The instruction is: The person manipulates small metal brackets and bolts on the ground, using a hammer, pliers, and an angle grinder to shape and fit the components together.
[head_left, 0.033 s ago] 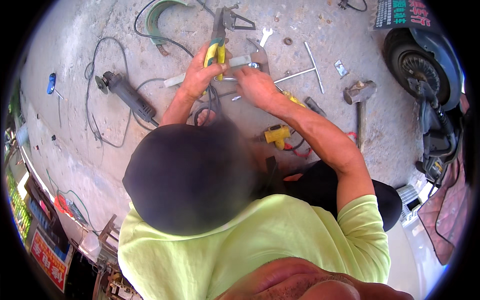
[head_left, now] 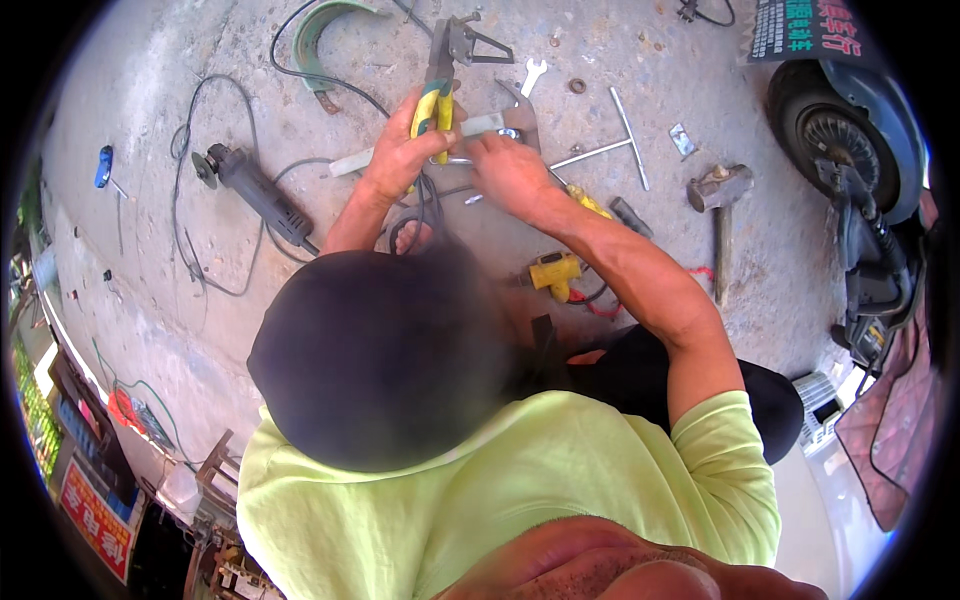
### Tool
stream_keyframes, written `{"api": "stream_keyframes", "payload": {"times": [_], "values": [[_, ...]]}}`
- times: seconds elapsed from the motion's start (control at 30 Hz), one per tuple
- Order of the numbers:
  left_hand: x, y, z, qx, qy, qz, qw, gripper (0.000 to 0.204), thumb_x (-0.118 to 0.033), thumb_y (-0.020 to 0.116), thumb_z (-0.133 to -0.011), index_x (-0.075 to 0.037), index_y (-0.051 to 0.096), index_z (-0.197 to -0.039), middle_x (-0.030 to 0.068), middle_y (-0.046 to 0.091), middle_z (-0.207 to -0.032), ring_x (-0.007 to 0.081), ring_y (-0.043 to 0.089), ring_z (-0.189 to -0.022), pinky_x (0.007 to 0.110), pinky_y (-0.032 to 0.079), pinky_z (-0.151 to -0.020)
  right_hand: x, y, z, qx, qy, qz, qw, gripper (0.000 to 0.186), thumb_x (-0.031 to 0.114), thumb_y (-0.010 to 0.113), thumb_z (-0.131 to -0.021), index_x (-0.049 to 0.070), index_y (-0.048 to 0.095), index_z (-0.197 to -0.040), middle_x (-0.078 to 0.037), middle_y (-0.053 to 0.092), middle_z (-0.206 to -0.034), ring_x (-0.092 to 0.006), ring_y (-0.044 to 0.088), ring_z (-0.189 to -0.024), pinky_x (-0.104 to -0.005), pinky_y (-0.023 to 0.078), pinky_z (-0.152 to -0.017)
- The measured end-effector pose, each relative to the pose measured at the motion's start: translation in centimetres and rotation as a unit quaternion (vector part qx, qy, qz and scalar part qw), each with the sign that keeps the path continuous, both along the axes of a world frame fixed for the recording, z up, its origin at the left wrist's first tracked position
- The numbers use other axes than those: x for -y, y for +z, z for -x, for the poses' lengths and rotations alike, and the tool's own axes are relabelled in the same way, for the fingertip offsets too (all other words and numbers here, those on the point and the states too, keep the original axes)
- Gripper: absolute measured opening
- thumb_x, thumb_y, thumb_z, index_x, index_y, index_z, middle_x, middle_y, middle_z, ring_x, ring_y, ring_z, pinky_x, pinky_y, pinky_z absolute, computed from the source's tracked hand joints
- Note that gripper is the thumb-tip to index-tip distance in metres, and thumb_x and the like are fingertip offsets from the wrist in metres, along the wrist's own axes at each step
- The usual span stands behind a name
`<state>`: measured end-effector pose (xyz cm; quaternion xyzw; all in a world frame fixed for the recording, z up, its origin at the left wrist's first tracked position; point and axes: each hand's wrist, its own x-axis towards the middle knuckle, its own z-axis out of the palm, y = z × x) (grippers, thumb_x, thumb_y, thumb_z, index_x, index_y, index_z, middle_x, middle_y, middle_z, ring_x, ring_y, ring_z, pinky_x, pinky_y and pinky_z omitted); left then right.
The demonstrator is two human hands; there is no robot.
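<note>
My left hand is closed around the yellow-and-green handles of a pair of pliers. Their dark jaws point away from me, beside a dark metal bracket at the top. Close on the right, my right hand has its fingers curled on a shiny metal tool, which looks like a wrench; the fingers hide part of it. Under both hands lies a long grey flat bar. A brown curved metal piece is just beyond my right fingers. Dark cables hang or lie below my left hand.
An angle grinder with its cord lies left. Rightward are an open-end wrench, a T-handle wrench, a hammer and a vehicle wheel. A yellow tool sits near my right forearm. A dark rounded shape blocks the view below.
</note>
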<state>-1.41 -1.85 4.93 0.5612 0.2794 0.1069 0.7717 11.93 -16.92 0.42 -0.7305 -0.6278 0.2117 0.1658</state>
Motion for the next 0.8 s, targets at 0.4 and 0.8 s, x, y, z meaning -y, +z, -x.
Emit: {"api": "stream_keyframes", "payload": {"times": [0.4,0.8], "values": [[-0.7,0.8,-0.6,0.019,0.018,0.030,0.999,0.070,-0.008,0.060,-0.083,-0.001,0.039,-0.149,0.0131,0.059,-0.117,0.0206,0.060,-0.098,0.037,0.051,-0.085,0.4,3.6,-1.7,-0.221,-0.057,-0.012,0.973,0.014,0.014,0.059,-0.090,0.003,0.063,-0.099,-0.019,0.069,-0.097,-0.0351,0.069,-0.094,-0.0485,0.053,-0.080],[-1.8,1.6,-0.7,0.062,0.056,0.074,0.994,0.074,-0.016,0.063,-0.083,0.002,0.035,-0.149,0.0134,0.057,-0.116,0.0220,0.059,-0.099,0.039,0.051,-0.084,-1.4,9.0,-9.7,-0.542,-0.294,-0.035,0.787,0.033,0.029,0.052,-0.105,0.002,0.069,-0.110,0.003,0.055,-0.074,-0.0069,0.049,-0.069,-0.0254,0.043,-0.062]]}}
